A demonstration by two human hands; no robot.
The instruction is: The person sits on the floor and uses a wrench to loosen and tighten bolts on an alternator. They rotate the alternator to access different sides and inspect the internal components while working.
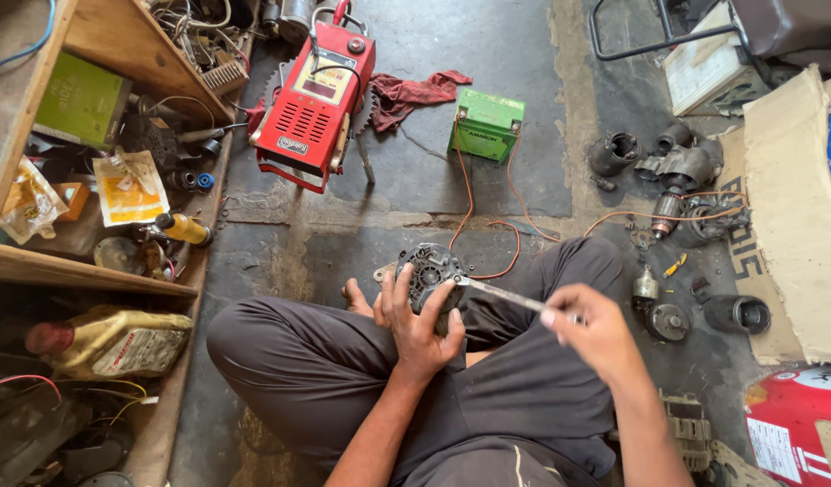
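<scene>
I sit cross-legged on the floor in dark trousers. My left hand [417,322] grips a round black alternator [430,268] propped upright on my lap near my bare foot. My right hand [589,330] holds the handle end of a long metal wrench [498,293]. The wrench's far end sits on the alternator's right side, close to my left thumb. Thin orange wires [470,194] trail across the floor from the alternator's area toward a green battery [486,124].
A red battery charger [314,101] and a red rag [415,92] lie ahead. Wooden shelves [73,261] on the left hold packets, bottles and an oil jug [118,341]. Motor parts [682,171] and cardboard [794,216] crowd the right.
</scene>
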